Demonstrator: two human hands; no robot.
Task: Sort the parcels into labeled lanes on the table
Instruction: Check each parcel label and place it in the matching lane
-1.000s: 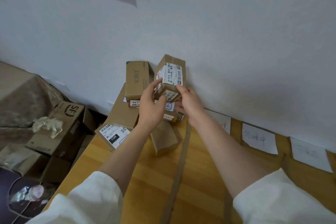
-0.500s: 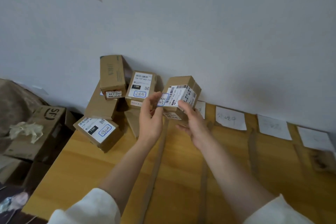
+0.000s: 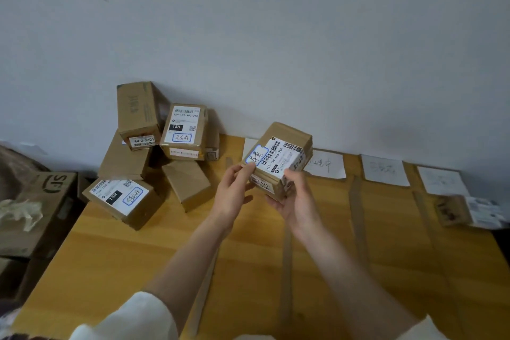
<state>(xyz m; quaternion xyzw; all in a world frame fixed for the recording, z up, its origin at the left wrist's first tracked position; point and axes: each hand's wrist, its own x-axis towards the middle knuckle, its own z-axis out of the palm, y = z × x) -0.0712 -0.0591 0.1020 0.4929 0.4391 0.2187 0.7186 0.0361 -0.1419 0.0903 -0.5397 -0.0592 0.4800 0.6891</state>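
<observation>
— Both hands are on one box now. Our left hand (image 3: 234, 190) pinches the near left corner of the small labelled parcel (image 3: 278, 160), thumb up against the blue-ringed handwriting, and our right hand (image 3: 298, 201) cups it from below with the thumb curled over the label's edge.

— So it is off the heap?

— Yes. A second ago it sat on top of the pile of parcels (image 3: 154, 152) against the wall (image 3: 303, 36); now we hold it in the air, tilted, label up, to the right of that pile and above the worktop (image 3: 124, 257).

— And the pile itself?

— It looks unchanged apart from the missing box: the white-labelled parcel marked 15H (image 3: 183, 130) that sat under it is now in plain sight, another 15H box (image 3: 121, 199) lies at the worktop's left corner, and plain brown ones lie between.

— What does that give us?

— We judge that we are reading the label to choose a lane. Tape strips (image 3: 356, 215) divide the wood, and paper lane slips (image 3: 385, 171) lie along the wall. Their writing is too faint for us to read.

— Anything sorted yet?

— One blurred parcel (image 3: 469, 211) lies in a far right lane. Most of the work is ahead.
</observation>
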